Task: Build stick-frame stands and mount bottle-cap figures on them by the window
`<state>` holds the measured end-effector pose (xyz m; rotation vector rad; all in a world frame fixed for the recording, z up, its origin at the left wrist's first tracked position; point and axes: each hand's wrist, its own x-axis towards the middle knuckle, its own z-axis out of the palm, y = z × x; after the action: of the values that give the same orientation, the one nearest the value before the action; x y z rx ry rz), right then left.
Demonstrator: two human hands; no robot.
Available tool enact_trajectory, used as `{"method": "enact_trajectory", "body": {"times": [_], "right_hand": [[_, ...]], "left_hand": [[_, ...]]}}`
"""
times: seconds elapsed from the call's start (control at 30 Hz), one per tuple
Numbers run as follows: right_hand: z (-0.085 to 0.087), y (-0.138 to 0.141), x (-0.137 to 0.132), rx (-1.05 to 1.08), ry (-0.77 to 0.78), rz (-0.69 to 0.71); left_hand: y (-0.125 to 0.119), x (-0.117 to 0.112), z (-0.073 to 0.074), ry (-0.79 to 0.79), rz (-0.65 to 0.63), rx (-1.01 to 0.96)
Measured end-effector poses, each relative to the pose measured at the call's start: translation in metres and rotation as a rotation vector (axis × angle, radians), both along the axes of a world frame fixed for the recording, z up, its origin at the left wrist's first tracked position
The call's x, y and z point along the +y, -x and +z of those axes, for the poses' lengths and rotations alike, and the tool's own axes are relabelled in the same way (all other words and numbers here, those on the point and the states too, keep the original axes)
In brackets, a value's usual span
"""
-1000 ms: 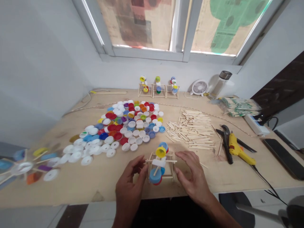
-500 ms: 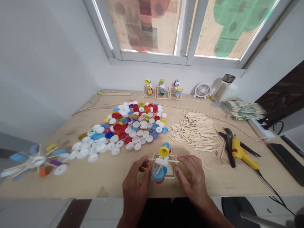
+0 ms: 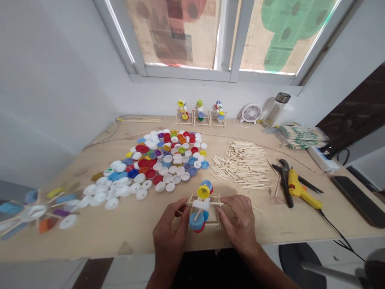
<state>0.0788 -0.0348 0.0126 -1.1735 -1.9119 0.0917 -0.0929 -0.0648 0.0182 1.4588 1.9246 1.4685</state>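
Near the table's front edge stands a small stick frame [image 3: 214,225] carrying a wheel of bottle caps, with a yellow cap [image 3: 203,192] at the top and a blue cap [image 3: 196,221] low in front. A white piece [image 3: 201,205] sits at the wheel's middle, on a thin stick axle. My left hand [image 3: 172,228] grips the frame's left side between thumb and fingers. On the other side, my right hand [image 3: 239,220] pinches the frame near the axle's right end. Both hands' fingertips are partly hidden behind the sticks.
Loose bottle caps [image 3: 150,163] spread over the left half, beside a larger cap wheel [image 3: 33,212]. Cut sticks [image 3: 245,164] lie right of centre, then pliers [image 3: 285,184] and a yellow glue gun [image 3: 300,190]. Finished-looking cap wheels [image 3: 200,114], a fan [image 3: 251,113] and a bottle [image 3: 276,109] line the wall.
The whole view has shifted slightly, so things appear a little further left. Both hands keep their hold on the cap-wheel frame, which looks almost unchanged.
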Motion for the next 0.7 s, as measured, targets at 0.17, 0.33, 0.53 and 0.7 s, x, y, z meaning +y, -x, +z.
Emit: {"method": "enact_trajectory", "body": {"times": [0.17, 0.33, 0.53, 0.7], "right_hand": [[-0.0007, 0.0011, -0.0006, 0.016, -0.011, -0.004], [0.0003, 0.0010, -0.0018, 0.019, -0.014, -0.001], [-0.0001, 0.0004, -0.0028, 0.020, 0.024, -0.004], [-0.0026, -0.0007, -0.0050, 0.027, 0.059, -0.011]], "left_hand": [[0.0001, 0.0003, -0.0016, -0.011, 0.010, 0.000], [0.0001, -0.0003, -0.0010, 0.016, 0.018, 0.014], [0.0004, -0.0010, 0.0011, 0.068, 0.019, 0.015], [-0.0007, -0.0017, -0.0011, 0.096, 0.063, -0.024]]}}
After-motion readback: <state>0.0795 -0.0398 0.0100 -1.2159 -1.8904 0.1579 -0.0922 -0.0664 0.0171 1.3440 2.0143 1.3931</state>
